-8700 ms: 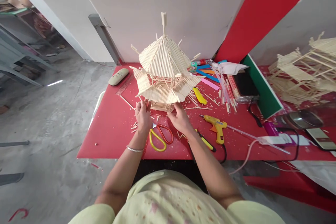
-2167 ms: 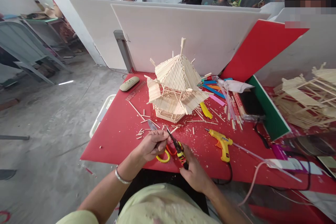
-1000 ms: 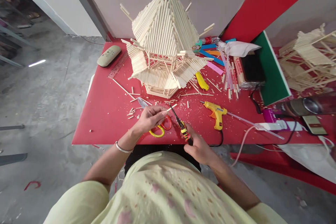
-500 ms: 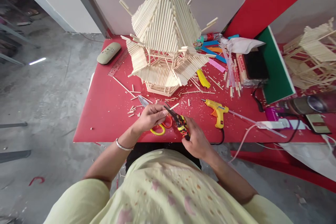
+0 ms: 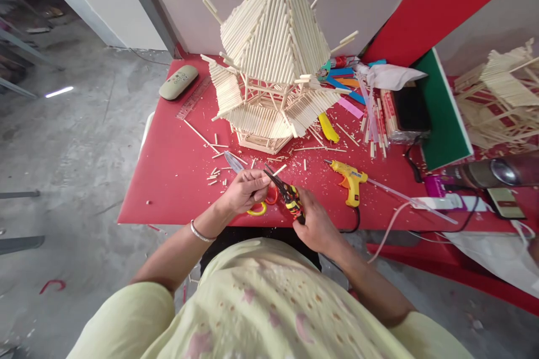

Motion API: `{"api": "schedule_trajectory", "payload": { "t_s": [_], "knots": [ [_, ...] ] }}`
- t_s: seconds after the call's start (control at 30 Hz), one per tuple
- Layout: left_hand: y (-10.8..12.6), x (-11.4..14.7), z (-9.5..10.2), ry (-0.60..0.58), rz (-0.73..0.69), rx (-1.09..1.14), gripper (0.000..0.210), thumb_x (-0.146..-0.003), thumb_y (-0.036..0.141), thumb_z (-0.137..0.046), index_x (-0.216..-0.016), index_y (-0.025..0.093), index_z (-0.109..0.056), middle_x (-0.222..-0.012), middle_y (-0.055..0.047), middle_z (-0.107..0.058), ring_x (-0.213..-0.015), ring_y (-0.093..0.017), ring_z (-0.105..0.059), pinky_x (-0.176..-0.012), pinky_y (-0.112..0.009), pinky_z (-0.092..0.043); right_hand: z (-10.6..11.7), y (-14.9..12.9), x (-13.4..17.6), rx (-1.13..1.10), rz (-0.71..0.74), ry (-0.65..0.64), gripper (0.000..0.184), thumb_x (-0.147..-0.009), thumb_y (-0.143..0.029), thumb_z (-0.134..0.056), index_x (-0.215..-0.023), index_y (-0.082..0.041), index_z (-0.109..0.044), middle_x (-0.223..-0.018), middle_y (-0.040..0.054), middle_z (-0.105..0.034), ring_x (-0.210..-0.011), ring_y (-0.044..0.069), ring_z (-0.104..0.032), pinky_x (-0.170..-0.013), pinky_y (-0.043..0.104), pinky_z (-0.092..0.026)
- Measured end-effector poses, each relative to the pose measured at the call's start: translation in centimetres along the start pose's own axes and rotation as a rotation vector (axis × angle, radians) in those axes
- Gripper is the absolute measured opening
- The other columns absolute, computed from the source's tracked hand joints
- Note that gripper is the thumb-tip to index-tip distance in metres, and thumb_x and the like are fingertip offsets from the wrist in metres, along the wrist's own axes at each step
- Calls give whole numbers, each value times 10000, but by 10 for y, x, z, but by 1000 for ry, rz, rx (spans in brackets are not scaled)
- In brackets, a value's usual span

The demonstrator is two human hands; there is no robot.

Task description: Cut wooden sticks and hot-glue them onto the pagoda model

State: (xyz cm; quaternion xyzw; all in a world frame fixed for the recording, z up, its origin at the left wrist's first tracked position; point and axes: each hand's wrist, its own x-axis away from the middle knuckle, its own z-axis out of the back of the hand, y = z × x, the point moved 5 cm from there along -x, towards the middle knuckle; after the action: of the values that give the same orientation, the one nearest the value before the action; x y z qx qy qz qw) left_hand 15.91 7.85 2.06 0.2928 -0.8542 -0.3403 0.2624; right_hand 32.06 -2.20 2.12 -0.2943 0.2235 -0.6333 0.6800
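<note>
The left hand (image 5: 245, 190), pinching a pale wooden stick (image 5: 281, 169), could be nipped if the right hand (image 5: 314, 220), gripping black-yellow pliers (image 5: 290, 196), slips.

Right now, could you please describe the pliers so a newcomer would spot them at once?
On the red table stands a tall model of pale sticks. In front of it, the right hand holds the pliers at a short stick. Dark jaws and black-and-yellow grips set them apart from the loop-handled scissors.
</note>
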Motion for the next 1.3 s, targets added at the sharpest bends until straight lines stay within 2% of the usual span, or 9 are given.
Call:
{"api": "schedule_trajectory", "payload": {
  "t_s": [0.17,0.23,0.3,0.37,0.43,0.53,0.77,1.13,1.3],
  "knots": [
    [0,-2,1,29,-20,24,355,-783,444,-806,-798,118,-666,-411,72,-435,-294,-26,-235,-328,-174,-159,0,2,-1,-69,-49,-17,788,-752,-127,-524,-1516,-154,-335,-1532,187,-453,-1460,337,-389,-1213,557,-328],
    [3,-1,4,68,-35,-24,367,-788,460,-802,-806,116,-676,-408,72,-431,-303,-26,-244,-337,-172,-162,5,1,-1,-141,-77,-40,768,-731,-128,-517,-1485,-188,-382,-1525,155,-471,-1450,325,-402,-1207,544,-325],
    [6,0,8,96,-39,-119,385,-800,479,-793,-814,108,-691,-415,67,-437,-318,-23,-256,-351,-169,-156,11,-1,0,-235,-110,-72,669,-708,-116,-494,-1371,-212,-495,-1375,111,-590,-1329,289,-518,-1143,485,-394],
    [8,2,12,88,-31,-232,407,-811,497,-783,-829,97,-709,-432,56,-452,-337,-23,-279,-366,-171,-164,15,-3,2,-341,-160,-136,524,-681,-119,-488,-1187,-217,-582,-1102,55,-665,-1107,245,-610,-1008,409,-467],
    [10,3,14,39,-28,-319,424,-824,510,-768,-844,89,-723,-449,43,-464,-360,-32,-310,-381,-177,-188,13,-3,7,-476,-241,-233,390,-639,-141,-520,-1016,-215,-591,-895,7,-619,-904,204,-594,-859,349,-478],
    [9,2,17,-40,-45,-382,411,-849,497,-749,-877,87,-737,-476,26,-492,-384,-41,-336,-398,-186,-209,7,-1,13,-722,-363,-338,344,-576,-165,-570,-916,-216,-550,-851,-18,-559,-811,165,-525,-755,306,-436],
    [0,-1,21,-97,-49,-380,377,-873,476,-730,-905,101,-733,-505,22,-502,-401,-47,-336,-411,-194,-220,9,-5,17,-809,-434,-328,383,-531,-166,-580,-910,-213,-558,-879,-19,-546,-823,153,-490,-753,296,-392],
    [10,-1,11,-81,-79,-472,420,-856,510,-735,-899,92,-739,-495,22,-492,-413,-49,-335,-416,-197,-237,3,-6,21,-910,-503,-325,522,-509,-136,-594,-1025,-216,-603,-862,-29,-545,-774,137,-472,-696,280,-361],
    [17,2,10,-86,-182,-496,415,-833,513,-758,-846,98,-744,-534,-6,-544,-465,-82,-436,-452,-216,-344,-14,-1,30,-1170,-613,-368,562,-492,-122,-618,-1046,-215,-645,-881,-8,-586,-802,152,-512,-734,294,-391]
  ]
}}
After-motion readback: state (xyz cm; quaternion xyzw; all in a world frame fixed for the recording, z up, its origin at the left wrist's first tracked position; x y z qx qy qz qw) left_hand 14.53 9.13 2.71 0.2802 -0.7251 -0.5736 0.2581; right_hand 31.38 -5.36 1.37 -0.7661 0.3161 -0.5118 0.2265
